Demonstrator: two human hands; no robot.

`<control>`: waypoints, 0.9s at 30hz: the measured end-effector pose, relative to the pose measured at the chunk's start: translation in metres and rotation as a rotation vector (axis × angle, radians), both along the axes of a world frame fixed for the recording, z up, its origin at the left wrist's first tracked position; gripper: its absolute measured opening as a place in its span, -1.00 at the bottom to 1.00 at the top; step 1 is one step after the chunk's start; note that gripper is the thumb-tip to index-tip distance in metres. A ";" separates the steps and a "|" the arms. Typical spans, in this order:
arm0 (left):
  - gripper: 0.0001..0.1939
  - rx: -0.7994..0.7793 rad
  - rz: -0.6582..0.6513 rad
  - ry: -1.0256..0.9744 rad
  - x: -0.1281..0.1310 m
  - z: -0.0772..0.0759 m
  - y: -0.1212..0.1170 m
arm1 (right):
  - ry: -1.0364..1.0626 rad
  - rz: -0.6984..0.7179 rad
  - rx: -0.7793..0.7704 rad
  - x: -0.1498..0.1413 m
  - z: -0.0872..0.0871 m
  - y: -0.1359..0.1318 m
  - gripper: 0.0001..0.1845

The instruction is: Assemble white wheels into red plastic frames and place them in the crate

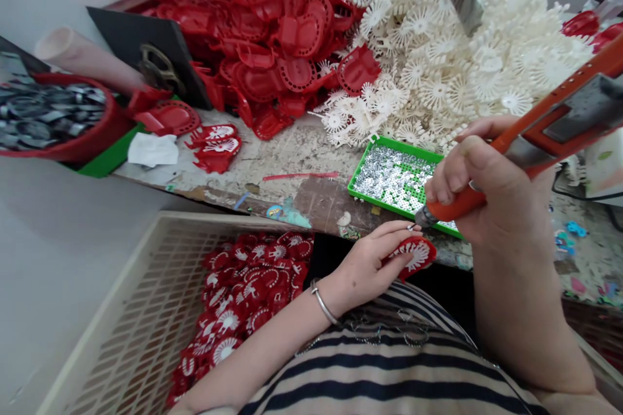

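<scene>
A green tray [382, 203] of small silvery pieces [389, 175] sits on the worn bench [277, 155]. Over the tray's right part, the right hand [491, 188] grips an orange power tool [564, 89], its tip just in front of the near rim. Closer to the wearer than the tray, the left hand [372, 262] holds a red part [429, 248] with a white fan-shaped insert [417, 256], fingertips near that tip. Behind the tray rises a white heap [438, 71] of fan pieces; behind and left of it, a red heap [263, 32]. Left of the tray lies a thin red strip [299, 176]; farther left, a red tub [115, 113]. Left of and below the tray, a pale crate [121, 279] holds red-and-white parts [253, 282].
</scene>
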State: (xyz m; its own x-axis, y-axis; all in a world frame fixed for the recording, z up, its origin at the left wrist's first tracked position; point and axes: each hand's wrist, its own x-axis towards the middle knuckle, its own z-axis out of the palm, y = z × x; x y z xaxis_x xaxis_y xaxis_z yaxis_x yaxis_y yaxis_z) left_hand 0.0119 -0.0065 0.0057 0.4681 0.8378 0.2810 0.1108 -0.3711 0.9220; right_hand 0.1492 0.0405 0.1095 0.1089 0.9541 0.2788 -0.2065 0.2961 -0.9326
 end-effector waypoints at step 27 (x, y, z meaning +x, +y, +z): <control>-0.62 -0.767 0.159 -0.314 0.001 0.009 0.000 | 0.060 0.091 0.093 0.001 0.005 -0.015 -0.90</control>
